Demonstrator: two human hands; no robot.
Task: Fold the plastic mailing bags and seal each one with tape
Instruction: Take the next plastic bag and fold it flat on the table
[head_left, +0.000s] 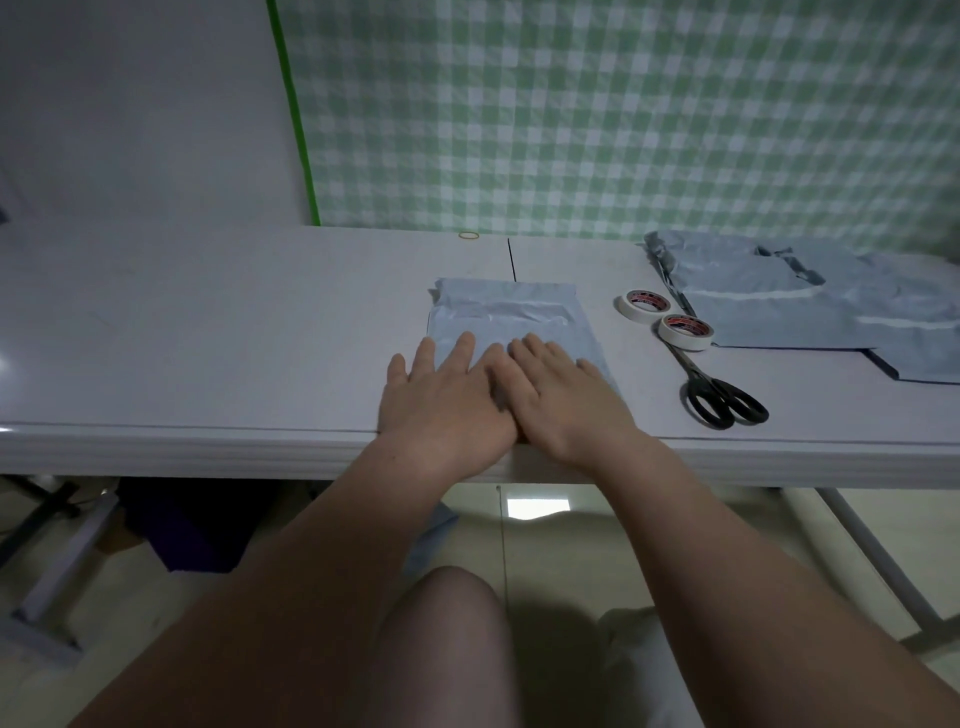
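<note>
A grey-blue plastic mailing bag (501, 312) lies flat near the front edge of the white table (208, 322), its far end folded over. My left hand (447, 392) and my right hand (558, 397) lie side by side on its near part, fingers straight, palms pressing it down. Two rolls of white tape (643, 304) (685, 331) sit just right of the bag. Black-handled scissors (719, 397) lie beside them. A pile of several more grey-blue mailing bags (779, 306) is spread at the right.
A yellow rubber band (468, 235) lies at the table's far edge. A green checked cloth (623, 114) hangs behind the table. Under the table are metal legs (878, 561) and a dark bundle (197, 525) on the floor. My knee (447, 649) shows below.
</note>
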